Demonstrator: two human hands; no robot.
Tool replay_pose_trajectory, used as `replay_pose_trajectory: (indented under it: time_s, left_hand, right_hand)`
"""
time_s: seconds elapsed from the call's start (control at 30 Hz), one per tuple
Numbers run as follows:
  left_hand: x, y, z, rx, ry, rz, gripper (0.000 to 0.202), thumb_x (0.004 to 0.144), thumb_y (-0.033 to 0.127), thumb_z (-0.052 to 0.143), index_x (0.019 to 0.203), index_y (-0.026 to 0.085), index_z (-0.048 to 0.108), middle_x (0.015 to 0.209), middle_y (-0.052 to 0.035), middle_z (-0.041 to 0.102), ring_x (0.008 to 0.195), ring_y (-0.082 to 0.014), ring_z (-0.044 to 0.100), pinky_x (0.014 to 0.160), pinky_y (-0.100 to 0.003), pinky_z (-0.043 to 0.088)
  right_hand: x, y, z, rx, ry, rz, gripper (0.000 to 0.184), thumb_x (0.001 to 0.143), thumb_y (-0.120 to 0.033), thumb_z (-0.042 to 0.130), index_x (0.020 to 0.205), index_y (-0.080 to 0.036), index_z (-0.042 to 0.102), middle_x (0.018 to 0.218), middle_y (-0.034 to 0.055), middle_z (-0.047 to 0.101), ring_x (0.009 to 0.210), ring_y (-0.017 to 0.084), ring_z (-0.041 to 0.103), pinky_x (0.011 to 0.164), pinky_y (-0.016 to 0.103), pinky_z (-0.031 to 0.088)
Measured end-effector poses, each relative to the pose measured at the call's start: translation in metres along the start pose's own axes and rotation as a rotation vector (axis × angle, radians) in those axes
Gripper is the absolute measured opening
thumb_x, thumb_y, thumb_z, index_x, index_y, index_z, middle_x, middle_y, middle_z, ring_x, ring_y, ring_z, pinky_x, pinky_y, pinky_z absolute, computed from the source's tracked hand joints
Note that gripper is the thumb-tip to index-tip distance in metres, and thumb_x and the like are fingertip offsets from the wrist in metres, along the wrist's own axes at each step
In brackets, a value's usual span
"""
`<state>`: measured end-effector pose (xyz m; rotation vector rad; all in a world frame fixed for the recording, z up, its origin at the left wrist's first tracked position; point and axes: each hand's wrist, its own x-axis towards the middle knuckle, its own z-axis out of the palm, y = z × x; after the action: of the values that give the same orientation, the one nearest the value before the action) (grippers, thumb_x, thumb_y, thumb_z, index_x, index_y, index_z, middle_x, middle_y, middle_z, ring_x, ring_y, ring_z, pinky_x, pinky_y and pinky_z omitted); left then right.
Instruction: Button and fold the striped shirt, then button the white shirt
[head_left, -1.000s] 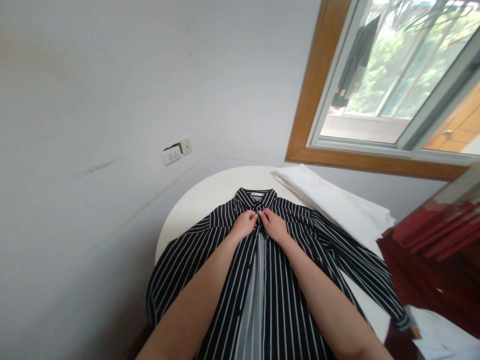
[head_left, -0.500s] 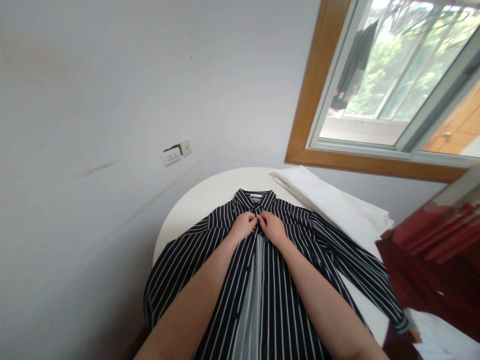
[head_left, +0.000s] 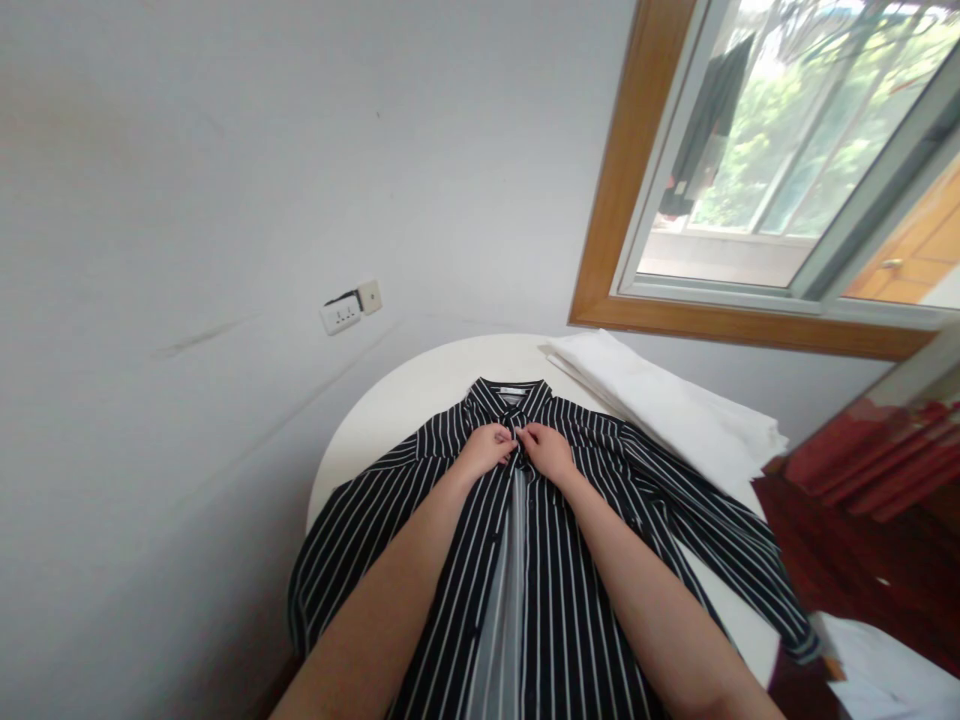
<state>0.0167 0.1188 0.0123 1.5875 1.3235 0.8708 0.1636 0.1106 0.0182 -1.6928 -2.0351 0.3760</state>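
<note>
L hand (head_left: 486, 448) pinches striped shirt (head_left: 555, 590), laid face-up on desk (head_left: 386, 410), just near-side of collar (head_left: 491, 400), R hand (head_left: 547, 450) pinching opp. edge, prob. working upper front opening, so next move likely needs edges aligned & steady.

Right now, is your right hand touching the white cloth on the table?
Apart: the head view shows part of the striped shirt between the right hand and the white cloth.

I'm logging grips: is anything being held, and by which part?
The left hand and right hand both appear to pinch the striped shirt at its front placket, below the collar.
</note>
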Motion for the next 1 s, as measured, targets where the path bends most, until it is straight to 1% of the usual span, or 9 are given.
replay_pose_trajectory:
  time_s: [0.1,0.23,0.43,0.53,0.63,0.73,0.8,0.9,1.0]
  left_hand:
    - [0.000,-0.003,0.002,0.087,0.049,0.039,0.001,0.077,0.014,0.058,0.076,0.013,0.058,0.064,0.0011,0.059,0.055,-0.0091,0.058,0.051,-0.021,0.050]
    - [0.001,-0.009,0.005,0.232,0.168,0.132,0.007,0.077,0.012,0.055,0.080,0.014,0.061,0.078,-0.0031,0.062,0.067,-0.0106,0.060,0.056,-0.020,0.050]
    - [0.000,-0.008,0.003,0.208,0.258,0.146,0.011,0.078,0.017,0.055,0.088,0.014,0.059,0.089,-0.0051,0.059,0.066,-0.0112,0.058,0.051,-0.023,0.050]
    - [-0.005,-0.001,-0.002,0.321,0.344,0.245,0.014,0.080,0.013,0.050,0.091,0.015,0.059,0.094,-0.0057,0.057,0.077,-0.0129,0.059,0.068,-0.027,0.053]
    - [-0.011,0.006,-0.006,0.525,0.425,0.324,0.020,0.082,0.011,0.045,0.096,0.017,0.059,0.099,-0.0071,0.057,0.095,-0.0179,0.055,0.089,-0.033,0.046]
    - [-0.015,0.007,-0.008,0.724,0.454,0.277,0.025,0.084,0.015,0.043,0.103,0.019,0.059,0.107,-0.0086,0.058,0.107,-0.0231,0.048,0.096,-0.038,0.038]
    - [-0.015,0.003,-0.007,0.796,0.443,0.221,0.028,0.085,0.018,0.043,0.110,0.018,0.057,0.114,-0.0095,0.057,0.111,-0.0248,0.045,0.097,-0.040,0.035]
    - [-0.012,-0.005,-0.005,0.855,0.435,0.165,0.034,0.087,0.024,0.041,0.118,0.017,0.054,0.126,-0.0107,0.053,0.120,-0.0269,0.039,0.105,-0.045,0.026]
    - [-0.008,-0.013,-0.006,0.888,0.428,0.108,0.041,0.089,0.031,0.037,0.125,0.018,0.050,0.136,-0.0102,0.047,0.129,-0.0277,0.032,0.110,-0.050,0.013]
  right_hand:
    - [-0.001,-0.001,-0.001,-0.036,-0.015,-0.022,0.037,0.094,-0.042,0.035,0.085,-0.023,0.066,0.083,0.0017,0.068,0.076,0.014,0.059,0.062,0.022,0.032]
    - [-0.002,-0.002,-0.002,-0.085,-0.019,-0.042,0.035,0.094,-0.040,0.036,0.086,-0.023,0.066,0.087,0.0026,0.068,0.080,0.015,0.059,0.064,0.022,0.034]
    - [-0.003,-0.001,0.001,0.008,0.043,-0.048,0.028,0.093,-0.035,0.038,0.088,-0.022,0.063,0.085,0.0020,0.067,0.077,0.014,0.059,0.065,0.022,0.035]
    - [-0.002,0.003,0.003,0.115,0.078,-0.026,0.023,0.091,-0.031,0.040,0.092,-0.021,0.061,0.082,0.0006,0.066,0.074,0.014,0.059,0.066,0.022,0.037]
    - [-0.002,0.005,-0.001,0.175,0.154,-0.035,0.024,0.091,-0.028,0.039,0.092,-0.020,0.061,0.086,0.0021,0.065,0.078,0.014,0.058,0.072,0.024,0.039]
    - [-0.002,0.008,-0.011,0.064,0.287,-0.074,0.026,0.090,-0.025,0.039,0.094,-0.019,0.063,0.098,0.0059,0.064,0.094,0.017,0.054,0.086,0.028,0.037]
    - [-0.003,0.012,-0.016,-0.066,0.314,-0.062,0.027,0.090,-0.026,0.039,0.097,-0.020,0.064,0.107,0.0073,0.062,0.104,0.020,0.049,0.093,0.032,0.033]
    - [-0.004,0.024,-0.016,-0.222,0.259,0.044,0.033,0.091,-0.033,0.038,0.112,-0.023,0.061,0.124,0.0075,0.055,0.121,0.024,0.038,0.101,0.042,0.024]
    - [-0.003,0.036,-0.010,-0.306,0.125,0.168,0.052,0.090,-0.052,0.033,0.132,-0.024,0.046,0.142,0.0076,0.039,0.133,0.028,0.024,0.105,0.051,0.013]
